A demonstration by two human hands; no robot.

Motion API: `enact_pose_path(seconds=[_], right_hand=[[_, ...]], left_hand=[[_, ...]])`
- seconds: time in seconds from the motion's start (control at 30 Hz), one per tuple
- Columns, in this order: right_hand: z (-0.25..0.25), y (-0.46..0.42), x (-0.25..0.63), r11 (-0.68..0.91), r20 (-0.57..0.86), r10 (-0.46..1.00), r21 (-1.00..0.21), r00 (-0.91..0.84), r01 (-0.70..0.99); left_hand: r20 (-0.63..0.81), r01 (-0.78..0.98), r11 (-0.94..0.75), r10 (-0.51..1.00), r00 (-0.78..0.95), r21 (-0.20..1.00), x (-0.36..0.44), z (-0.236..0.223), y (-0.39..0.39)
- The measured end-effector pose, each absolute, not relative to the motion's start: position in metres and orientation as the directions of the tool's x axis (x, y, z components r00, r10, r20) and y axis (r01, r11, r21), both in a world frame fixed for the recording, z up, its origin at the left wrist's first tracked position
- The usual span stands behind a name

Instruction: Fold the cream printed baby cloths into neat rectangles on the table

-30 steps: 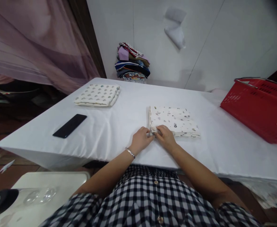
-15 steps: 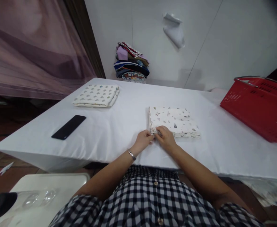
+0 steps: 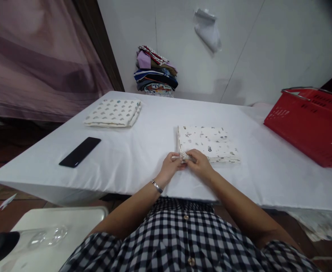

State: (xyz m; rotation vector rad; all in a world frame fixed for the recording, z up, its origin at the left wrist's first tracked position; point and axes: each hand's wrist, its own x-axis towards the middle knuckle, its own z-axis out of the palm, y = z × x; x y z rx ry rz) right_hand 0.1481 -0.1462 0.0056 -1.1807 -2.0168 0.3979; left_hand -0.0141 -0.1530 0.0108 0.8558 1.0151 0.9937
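A folded white cloth (image 3: 205, 141) with small printed figures lies in front of me on the white-covered table (image 3: 143, 151). Its near left corner is pinched between the fingers of my right hand (image 3: 199, 162). Right beside it, my left hand (image 3: 170, 166) is closed at the same corner, its fingertips against the cloth's edge layers. Between the hands the fold edges look slightly bunched. Farther left, a second folded white cloth (image 3: 113, 112) with a grey repeated print rests flat, touched by neither hand.
A black phone (image 3: 80, 152) lies at the table's left. To the right stands a red basket (image 3: 307, 126). A pile of folded fabrics (image 3: 156, 71) sits beyond the far edge. At lower left, a clear bottle (image 3: 38, 238) with a dark cap is over a white stool (image 3: 78, 219).
My left fingers have shifted a little at the cloth's corner, while my right hand keeps its pinch. The whole view has moved slightly; the cloth stays in place.
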Motion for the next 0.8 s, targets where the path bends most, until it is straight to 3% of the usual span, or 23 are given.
enact_pose_path(seconds=[0.17, 0.53, 0.8], right_hand=[[0.008, -0.14, 0.152, 0.486, 0.397, 0.873, -0.667, -0.283, 0.565], [0.006, -0.138, 0.152, 0.511, 0.433, 0.857, -0.642, -0.279, 0.571], [0.005, -0.137, 0.156, 0.536, 0.443, 0.842, -0.612, -0.309, 0.582]], left_hand=[[-0.222, -0.125, 0.246, 0.958, 0.181, 0.961, -0.013, 0.006, -0.156], [-0.022, 0.315, -0.039, 0.982, 0.189, 0.948, -0.015, 0.003, -0.151], [-0.022, 0.336, -0.035, 0.986, 0.163, 0.941, -0.016, -0.002, -0.152]])
